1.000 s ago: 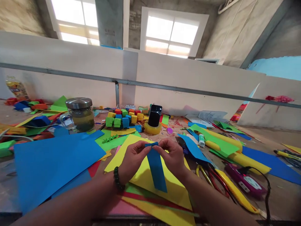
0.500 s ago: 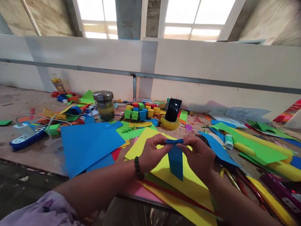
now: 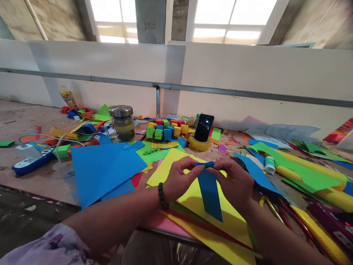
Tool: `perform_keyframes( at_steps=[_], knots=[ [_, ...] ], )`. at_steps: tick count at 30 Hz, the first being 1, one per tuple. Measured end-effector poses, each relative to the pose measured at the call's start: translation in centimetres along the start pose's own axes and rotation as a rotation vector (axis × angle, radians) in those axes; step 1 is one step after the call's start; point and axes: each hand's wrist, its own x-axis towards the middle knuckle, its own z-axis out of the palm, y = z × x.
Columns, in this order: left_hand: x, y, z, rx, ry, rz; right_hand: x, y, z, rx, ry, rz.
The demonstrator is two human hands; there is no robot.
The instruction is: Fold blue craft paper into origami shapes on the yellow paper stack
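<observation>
I am watching both hands pinching a blue strip [image 3: 210, 197] just below the centre of the frame: my left hand [image 3: 180, 179] is gripping one end of its doubled-over top edge between thumb and fingers, my right hand [image 3: 236, 183] is gripping the other, and the tail is slanting down over a yellow sheet [image 3: 231, 219]. At left of centre a blue sheet [image 3: 104, 173] is lying on the desk [image 3: 19, 117], with a mug [image 3: 123, 129] standing behind it. Blocks [image 3: 166, 131] are sitting mid-frame, and a phone [image 3: 204, 127] is leaning upright in a yellow ring [image 3: 199, 144] beside them
</observation>
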Motion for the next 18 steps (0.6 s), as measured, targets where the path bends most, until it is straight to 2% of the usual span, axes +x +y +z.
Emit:
perform_keyframes(
  at_steps=[4, 8, 14, 16, 18],
  knots=[
    [0.1, 0.1, -0.1, 0.06, 0.014, 0.021, 0.2, 0.0, 0.0, 0.074, 0.012, 0.092],
    [0.2, 0.0, 0.0, 0.069, 0.016, 0.006, 0.7, -0.4, 0.0, 0.175, -0.071, 0.203],
    [0.8, -0.6, -0.1, 0.043, -0.137, -0.139, 1.3, -0.7, 0.0, 0.161, -0.144, 0.172],
    [1.0, -1.0, -0.1, 0.052, -0.139, -0.146, 1.3, -0.7, 0.0, 0.152, -0.189, 0.189],
    [1.1, -1.3, -0.1, 0.023, -0.085, -0.14, 1.3, -0.6, 0.0, 0.158, -0.261, 0.222]
  ],
)
